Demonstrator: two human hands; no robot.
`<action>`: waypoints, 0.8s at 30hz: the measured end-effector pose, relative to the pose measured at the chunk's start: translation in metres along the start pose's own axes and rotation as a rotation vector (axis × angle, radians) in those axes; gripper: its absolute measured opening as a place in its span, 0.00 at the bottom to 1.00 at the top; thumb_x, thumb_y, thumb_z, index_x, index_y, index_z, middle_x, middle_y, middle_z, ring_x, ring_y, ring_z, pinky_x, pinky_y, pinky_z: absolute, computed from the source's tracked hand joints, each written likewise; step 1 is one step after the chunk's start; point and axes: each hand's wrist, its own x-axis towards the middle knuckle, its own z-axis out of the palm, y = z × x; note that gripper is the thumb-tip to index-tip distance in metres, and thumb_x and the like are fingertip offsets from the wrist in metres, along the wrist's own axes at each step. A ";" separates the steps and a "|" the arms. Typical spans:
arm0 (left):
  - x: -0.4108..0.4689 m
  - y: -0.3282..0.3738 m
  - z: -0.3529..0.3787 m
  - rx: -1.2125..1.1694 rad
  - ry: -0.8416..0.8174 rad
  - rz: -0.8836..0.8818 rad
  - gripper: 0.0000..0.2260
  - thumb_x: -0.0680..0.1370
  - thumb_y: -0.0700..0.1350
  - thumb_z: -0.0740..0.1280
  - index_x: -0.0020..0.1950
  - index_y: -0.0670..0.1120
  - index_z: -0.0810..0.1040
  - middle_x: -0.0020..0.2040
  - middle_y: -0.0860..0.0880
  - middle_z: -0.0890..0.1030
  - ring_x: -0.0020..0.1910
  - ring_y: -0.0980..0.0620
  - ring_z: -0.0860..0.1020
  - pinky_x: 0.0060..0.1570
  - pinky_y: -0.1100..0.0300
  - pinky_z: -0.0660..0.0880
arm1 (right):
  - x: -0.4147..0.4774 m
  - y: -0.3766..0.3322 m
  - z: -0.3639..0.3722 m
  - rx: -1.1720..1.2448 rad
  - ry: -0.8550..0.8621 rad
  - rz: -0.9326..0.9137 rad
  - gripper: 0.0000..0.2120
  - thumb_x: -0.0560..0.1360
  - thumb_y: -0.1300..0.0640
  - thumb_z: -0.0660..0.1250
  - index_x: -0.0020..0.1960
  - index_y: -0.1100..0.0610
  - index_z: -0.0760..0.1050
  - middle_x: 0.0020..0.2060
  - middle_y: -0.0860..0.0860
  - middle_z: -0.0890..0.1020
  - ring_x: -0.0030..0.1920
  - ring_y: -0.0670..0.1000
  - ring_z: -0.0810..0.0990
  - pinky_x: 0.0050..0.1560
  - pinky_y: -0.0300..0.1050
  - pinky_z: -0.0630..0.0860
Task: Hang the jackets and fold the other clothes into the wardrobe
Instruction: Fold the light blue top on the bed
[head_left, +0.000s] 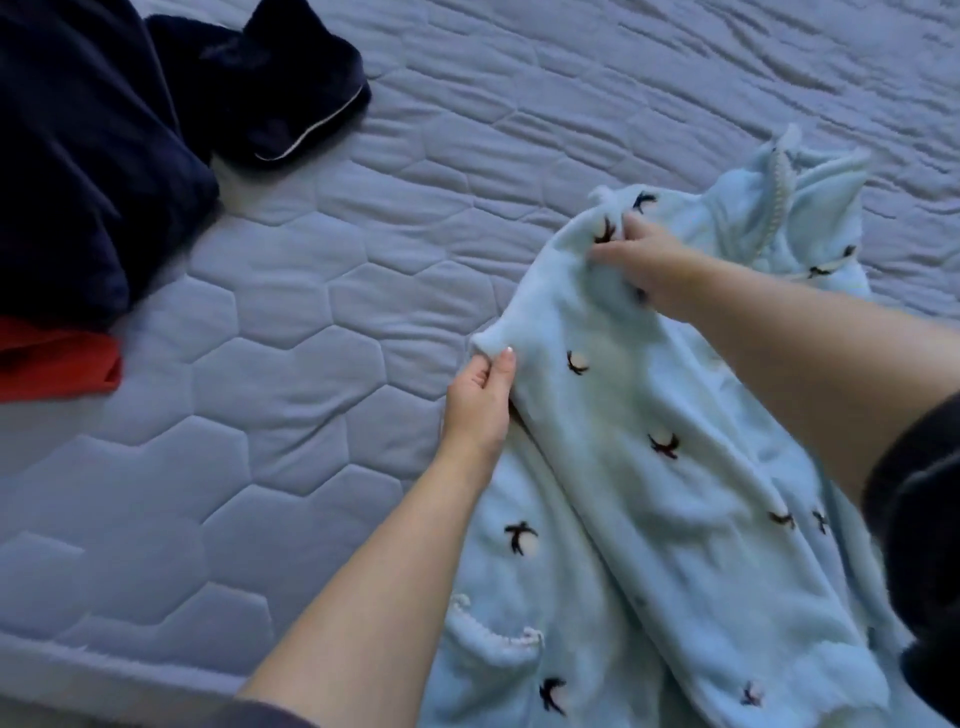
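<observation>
A pale blue fleece garment (649, 493) with small dark bird motifs and white pom-pom trim lies spread on the right half of the bed. My left hand (480, 400) pinches its left edge between thumb and fingers, lifting a small fold. My right hand (649, 262) grips a bunch of the fleece higher up, near the top of the garment. Both forearms reach in from the bottom and right.
The bed has a grey quilted cover (291, 322) with a hexagon pattern. Dark navy clothes (104, 145) are piled at the top left, one piece with a pale piped edge (306, 137). A red garment (57, 358) pokes out below them at the left edge.
</observation>
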 end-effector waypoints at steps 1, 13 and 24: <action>0.002 0.002 -0.003 -0.066 -0.009 -0.049 0.08 0.76 0.51 0.65 0.48 0.50 0.81 0.50 0.51 0.84 0.55 0.49 0.80 0.61 0.49 0.75 | -0.001 0.006 0.004 -0.021 -0.013 -0.005 0.07 0.74 0.59 0.67 0.48 0.49 0.72 0.47 0.54 0.78 0.48 0.53 0.79 0.51 0.52 0.78; -0.005 0.050 -0.023 1.080 0.025 0.297 0.22 0.71 0.46 0.69 0.64 0.49 0.70 0.59 0.47 0.74 0.56 0.45 0.74 0.50 0.53 0.72 | -0.048 0.019 -0.012 -0.250 -0.001 -0.001 0.15 0.75 0.49 0.68 0.58 0.54 0.73 0.50 0.49 0.78 0.49 0.49 0.77 0.46 0.42 0.70; 0.048 0.054 -0.040 0.953 0.217 0.169 0.09 0.75 0.46 0.57 0.43 0.47 0.76 0.47 0.41 0.81 0.47 0.38 0.77 0.41 0.53 0.72 | 0.035 -0.032 0.043 0.132 -0.028 -0.106 0.06 0.79 0.59 0.61 0.43 0.53 0.73 0.41 0.55 0.75 0.42 0.53 0.75 0.43 0.48 0.73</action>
